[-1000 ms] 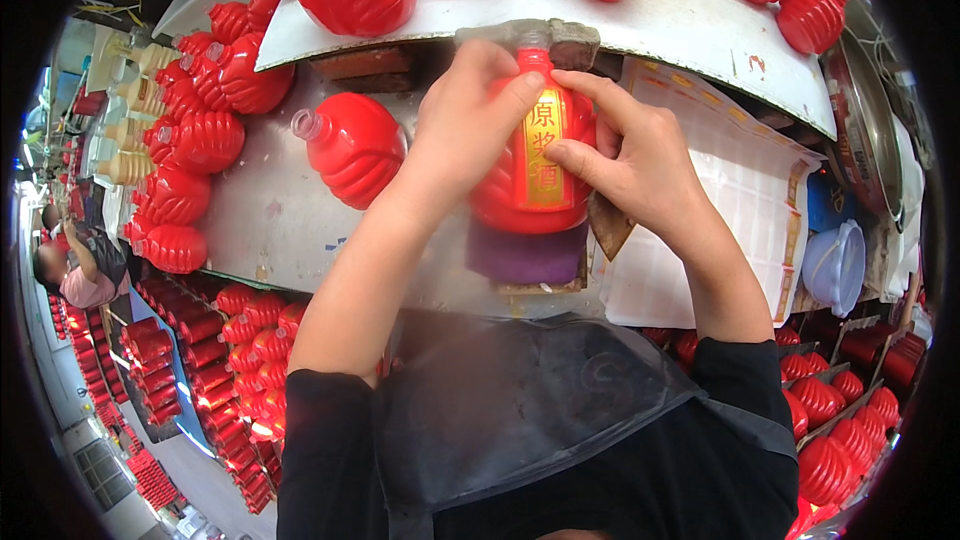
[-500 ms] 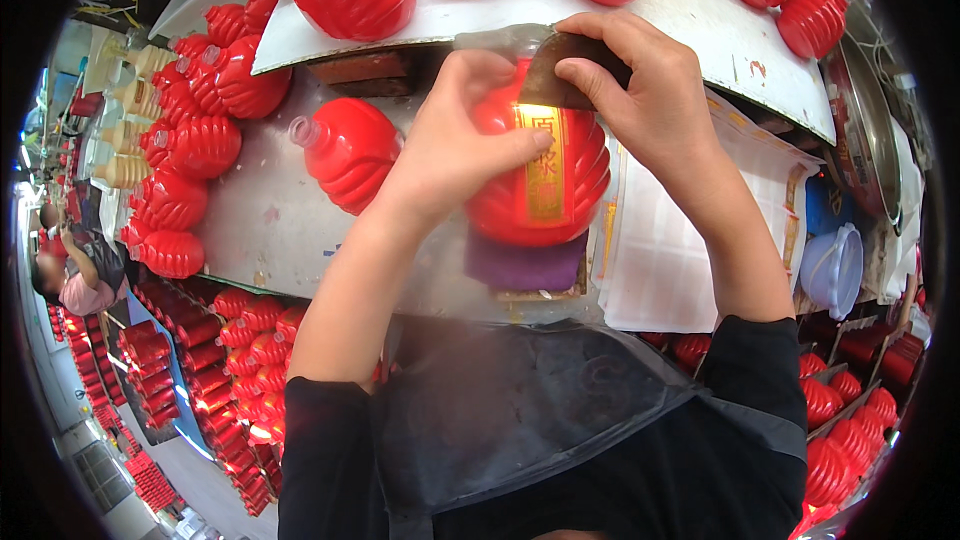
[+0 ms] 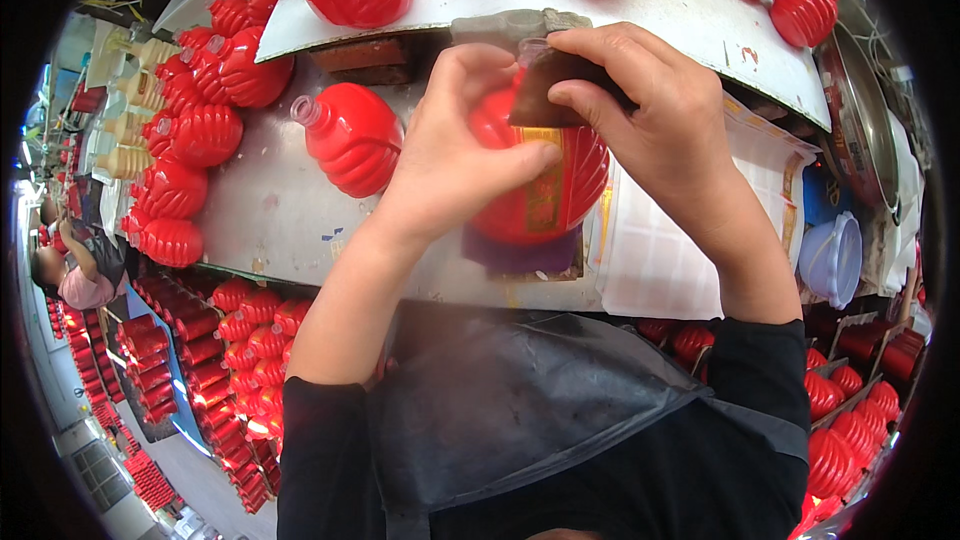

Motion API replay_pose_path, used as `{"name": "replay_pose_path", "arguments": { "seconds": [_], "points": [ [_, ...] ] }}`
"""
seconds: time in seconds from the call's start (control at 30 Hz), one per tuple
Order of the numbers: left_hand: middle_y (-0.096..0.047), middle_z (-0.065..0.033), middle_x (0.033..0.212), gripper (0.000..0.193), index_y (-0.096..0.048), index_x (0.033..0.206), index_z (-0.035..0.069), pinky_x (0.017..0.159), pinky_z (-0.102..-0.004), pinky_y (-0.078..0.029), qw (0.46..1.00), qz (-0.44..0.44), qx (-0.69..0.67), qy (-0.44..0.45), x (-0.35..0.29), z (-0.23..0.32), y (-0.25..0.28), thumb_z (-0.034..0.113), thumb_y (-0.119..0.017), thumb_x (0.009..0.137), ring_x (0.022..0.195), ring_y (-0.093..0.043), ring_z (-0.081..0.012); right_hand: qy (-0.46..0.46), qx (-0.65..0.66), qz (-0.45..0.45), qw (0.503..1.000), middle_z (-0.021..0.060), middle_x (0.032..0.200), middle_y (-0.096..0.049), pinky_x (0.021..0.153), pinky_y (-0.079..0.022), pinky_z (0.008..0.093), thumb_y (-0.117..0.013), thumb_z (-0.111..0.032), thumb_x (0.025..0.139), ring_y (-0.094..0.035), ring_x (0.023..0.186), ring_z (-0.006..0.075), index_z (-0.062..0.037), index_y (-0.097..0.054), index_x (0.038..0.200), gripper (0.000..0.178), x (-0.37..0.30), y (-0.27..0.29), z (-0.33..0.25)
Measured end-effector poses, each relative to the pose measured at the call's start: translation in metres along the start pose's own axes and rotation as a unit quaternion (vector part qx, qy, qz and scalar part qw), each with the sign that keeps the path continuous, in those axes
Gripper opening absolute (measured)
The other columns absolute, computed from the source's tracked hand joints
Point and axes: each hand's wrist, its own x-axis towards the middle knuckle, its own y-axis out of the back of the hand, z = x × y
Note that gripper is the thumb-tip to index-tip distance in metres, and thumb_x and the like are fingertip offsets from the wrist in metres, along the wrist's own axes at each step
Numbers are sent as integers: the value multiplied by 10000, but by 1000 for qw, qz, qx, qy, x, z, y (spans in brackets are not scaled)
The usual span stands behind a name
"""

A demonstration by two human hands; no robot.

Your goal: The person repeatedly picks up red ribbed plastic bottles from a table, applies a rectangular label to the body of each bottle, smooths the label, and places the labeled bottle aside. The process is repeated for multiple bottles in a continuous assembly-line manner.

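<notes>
A round red bottle [image 3: 500, 215] with swirled ribs lies on the bench, its clear neck pointing away from me. My left hand [image 3: 460, 160] grips its left side, with the thumb pressed on a gold-and-red label [image 3: 543, 202] that runs along the bottle. Pinched in my right hand [image 3: 665, 105] is a flat dark-brown scraper [image 3: 545, 95], whose lower edge lies across the label's upper end. A purple cloth [image 3: 520, 258] sits under the bottle. Left of my hands lies another red bottle [image 3: 350, 140], apart from them and showing no label on this side.
Sheets of labels [image 3: 665, 240] lie at the right of the metal bench [image 3: 270, 230]. A raised white board [image 3: 690, 40] with red bottles stands at the back. More red bottles [image 3: 205, 140] line the left. A pale blue bucket [image 3: 832, 260] is at right; a person [image 3: 80, 275] is far left.
The scraper in my right hand has slid nearer to me, covering the label's upper end. My left hand keeps its grip on the bottle. The whole view has shifted slightly.
</notes>
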Motion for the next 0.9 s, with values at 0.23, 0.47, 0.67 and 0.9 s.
{"name": "replay_pose_path", "arguments": {
  "seconds": [0.23,0.47,0.67,0.9],
  "points": [
    [-664,-87,1167,548,-528,1230,19,964,-296,-532,1000,16,22,7,4,10,-6,83,-846,788,1085,-634,-136,71,-54,50,995,124,971,-731,720,-595,364,-812,-34,809,-730,833,294,-35,-699,1123,334,-8,-7,4],
    [-707,-129,1083,400,-610,1167,-32,933,-347,-544,995,86,-2,41,23,-2,-8,225,-773,908,1034,-674,-191,79,-52,87,992,136,994,-775,744,-610,331,-862,57,751,-764,877,272,-21,-739,1033,318,-37,1,17],
    [-661,-41,1051,193,-613,1133,-6,865,-251,-509,994,84,45,53,41,-17,0,178,-579,1085,942,-603,-88,216,93,-48,971,140,982,-772,748,-623,380,-765,19,782,-772,877,294,-41,-727,898,136,-71,-15,-31],
    [-667,-76,1170,202,-603,1187,-15,954,-292,-527,995,85,30,44,39,-30,10,136,-492,1111,1042,-626,-126,73,-12,54,996,90,958,-775,734,-610,344,-762,43,752,-759,859,251,-54,-749,972,241,-42,-16,-18]
  ]
}}
